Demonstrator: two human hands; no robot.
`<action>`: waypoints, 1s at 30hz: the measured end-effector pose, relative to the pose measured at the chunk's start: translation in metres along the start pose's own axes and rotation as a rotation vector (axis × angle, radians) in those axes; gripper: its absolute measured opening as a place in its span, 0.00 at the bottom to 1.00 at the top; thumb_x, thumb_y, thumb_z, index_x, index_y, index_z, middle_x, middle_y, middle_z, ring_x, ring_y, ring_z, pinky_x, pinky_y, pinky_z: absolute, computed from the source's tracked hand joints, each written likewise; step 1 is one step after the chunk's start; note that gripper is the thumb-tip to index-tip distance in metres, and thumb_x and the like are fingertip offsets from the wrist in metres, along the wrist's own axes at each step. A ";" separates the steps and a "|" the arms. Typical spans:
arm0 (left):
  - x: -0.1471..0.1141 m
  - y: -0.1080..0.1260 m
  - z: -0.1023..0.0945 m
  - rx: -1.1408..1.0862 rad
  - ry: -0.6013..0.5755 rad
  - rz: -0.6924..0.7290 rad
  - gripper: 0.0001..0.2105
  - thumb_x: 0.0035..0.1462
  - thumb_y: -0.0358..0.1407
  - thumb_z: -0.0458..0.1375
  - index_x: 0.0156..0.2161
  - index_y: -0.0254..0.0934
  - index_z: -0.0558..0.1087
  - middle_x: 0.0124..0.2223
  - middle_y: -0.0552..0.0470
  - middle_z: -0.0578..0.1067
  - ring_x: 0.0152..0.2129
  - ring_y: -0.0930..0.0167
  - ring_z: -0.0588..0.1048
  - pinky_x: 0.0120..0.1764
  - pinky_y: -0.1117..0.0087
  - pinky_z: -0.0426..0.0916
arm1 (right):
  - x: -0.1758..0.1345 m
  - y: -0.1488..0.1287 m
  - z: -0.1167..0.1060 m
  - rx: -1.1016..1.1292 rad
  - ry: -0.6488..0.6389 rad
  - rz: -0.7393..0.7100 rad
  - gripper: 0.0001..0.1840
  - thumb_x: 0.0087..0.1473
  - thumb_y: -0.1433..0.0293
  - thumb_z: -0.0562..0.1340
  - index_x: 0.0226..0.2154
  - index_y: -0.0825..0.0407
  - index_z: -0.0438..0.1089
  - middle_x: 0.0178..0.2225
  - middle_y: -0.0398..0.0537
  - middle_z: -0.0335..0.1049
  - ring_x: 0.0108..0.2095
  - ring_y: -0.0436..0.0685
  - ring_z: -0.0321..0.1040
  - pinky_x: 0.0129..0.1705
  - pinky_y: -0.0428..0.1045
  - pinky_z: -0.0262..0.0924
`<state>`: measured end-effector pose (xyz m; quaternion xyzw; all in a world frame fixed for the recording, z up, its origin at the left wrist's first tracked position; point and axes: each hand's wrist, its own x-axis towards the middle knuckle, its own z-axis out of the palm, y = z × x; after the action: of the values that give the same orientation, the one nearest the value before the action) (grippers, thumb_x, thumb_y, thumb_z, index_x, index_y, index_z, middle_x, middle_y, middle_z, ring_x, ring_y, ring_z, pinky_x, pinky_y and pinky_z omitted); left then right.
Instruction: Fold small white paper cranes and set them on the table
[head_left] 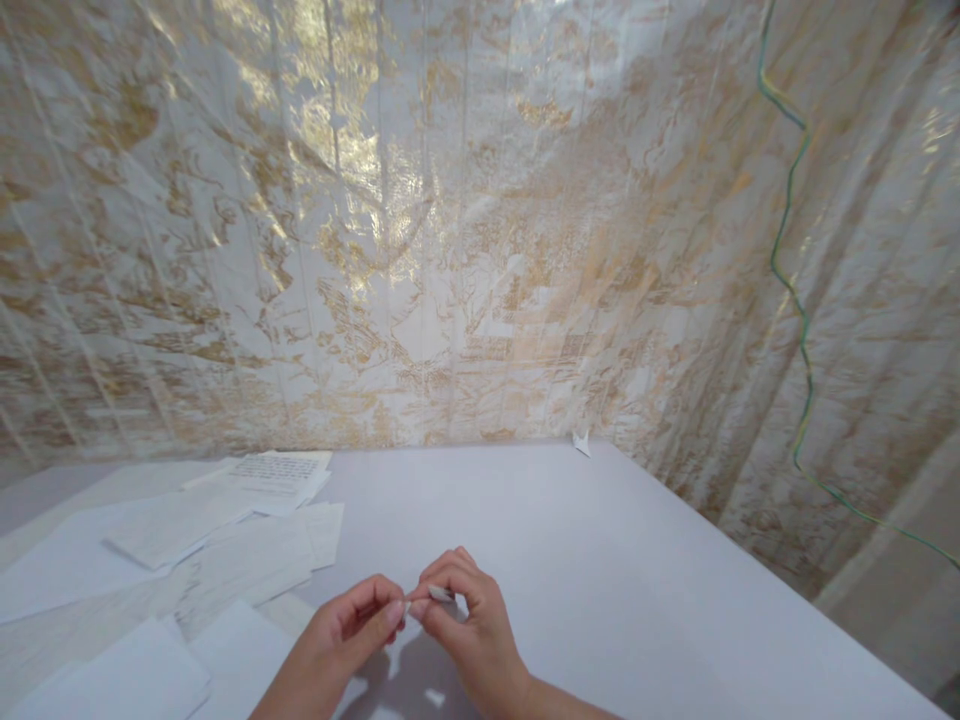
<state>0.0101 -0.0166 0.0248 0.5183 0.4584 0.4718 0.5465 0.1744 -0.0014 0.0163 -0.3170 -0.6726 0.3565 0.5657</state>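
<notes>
Both hands meet above the white tabletop (600,560), near the front middle. A small folded piece of paper (441,594) is pinched between them, mostly covered by fingers. My left hand (356,625) is closed, thumb and forefinger gripping the paper's left end. My right hand (469,610) is closed too, its fingertips on the other end, where a pale flap shows inside the curl of the fingers. The paper's full shape is hidden.
Loose sheets of paper (150,540), some with writing, overlap across the table's left side. A small folded white paper piece (581,443) stands at the far right corner. Gold-patterned sheeting (420,220) hangs behind, and a green-yellow wire (804,340) runs down it at right.
</notes>
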 end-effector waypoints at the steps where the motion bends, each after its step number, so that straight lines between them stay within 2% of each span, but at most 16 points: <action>1: -0.002 0.001 0.000 0.058 0.019 0.044 0.22 0.45 0.58 0.66 0.25 0.39 0.74 0.23 0.59 0.66 0.24 0.72 0.63 0.30 0.73 0.56 | 0.000 0.000 0.001 0.026 0.014 0.046 0.12 0.55 0.60 0.68 0.26 0.49 0.77 0.27 0.43 0.72 0.33 0.56 0.66 0.43 0.52 0.55; 3: -0.006 0.005 0.002 0.199 0.070 0.149 0.16 0.51 0.51 0.64 0.26 0.41 0.74 0.25 0.58 0.68 0.27 0.70 0.66 0.34 0.71 0.59 | -0.001 -0.001 0.002 0.077 0.033 0.116 0.12 0.53 0.60 0.69 0.25 0.49 0.77 0.26 0.44 0.71 0.34 0.57 0.65 0.41 0.52 0.54; 6: -0.012 0.009 0.006 0.323 0.133 0.239 0.11 0.52 0.46 0.61 0.26 0.42 0.73 0.26 0.58 0.70 0.28 0.68 0.69 0.36 0.70 0.60 | -0.003 0.000 0.005 0.155 0.044 0.172 0.13 0.51 0.59 0.69 0.24 0.50 0.76 0.26 0.45 0.69 0.33 0.58 0.63 0.39 0.52 0.54; 10: -0.010 0.007 0.006 0.294 0.133 0.168 0.13 0.51 0.48 0.61 0.25 0.42 0.73 0.25 0.57 0.70 0.27 0.67 0.69 0.36 0.69 0.61 | -0.004 0.002 0.009 0.245 0.056 0.221 0.15 0.48 0.57 0.70 0.23 0.50 0.76 0.26 0.45 0.68 0.33 0.58 0.62 0.39 0.53 0.54; 14: -0.005 -0.001 0.003 0.162 0.058 0.013 0.22 0.44 0.59 0.64 0.24 0.40 0.71 0.23 0.58 0.65 0.24 0.70 0.64 0.29 0.72 0.58 | -0.003 0.002 0.010 0.305 0.061 0.267 0.18 0.46 0.53 0.71 0.23 0.50 0.76 0.26 0.45 0.67 0.32 0.58 0.62 0.39 0.54 0.54; 18: -0.005 0.000 0.003 0.137 0.017 -0.003 0.29 0.43 0.67 0.60 0.21 0.39 0.70 0.23 0.56 0.65 0.24 0.70 0.63 0.29 0.72 0.58 | -0.002 0.001 0.008 0.287 0.053 0.232 0.20 0.46 0.50 0.71 0.23 0.50 0.78 0.27 0.47 0.69 0.32 0.59 0.63 0.40 0.55 0.55; 24: -0.009 0.012 0.007 0.057 0.057 -0.090 0.26 0.41 0.63 0.63 0.22 0.40 0.72 0.23 0.56 0.68 0.23 0.71 0.64 0.31 0.72 0.62 | -0.003 0.002 0.006 0.176 0.044 0.152 0.20 0.49 0.48 0.70 0.26 0.49 0.80 0.27 0.47 0.71 0.33 0.59 0.64 0.43 0.54 0.55; 30: -0.006 0.008 0.000 0.098 0.061 -0.020 0.23 0.43 0.60 0.65 0.22 0.40 0.72 0.23 0.58 0.64 0.23 0.71 0.62 0.29 0.72 0.58 | -0.002 -0.003 0.005 0.126 0.031 0.126 0.17 0.51 0.51 0.69 0.28 0.47 0.80 0.27 0.46 0.73 0.34 0.58 0.66 0.47 0.55 0.54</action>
<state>0.0092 -0.0226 0.0325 0.5252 0.5027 0.4588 0.5108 0.1702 -0.0056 0.0170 -0.3277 -0.6187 0.4281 0.5714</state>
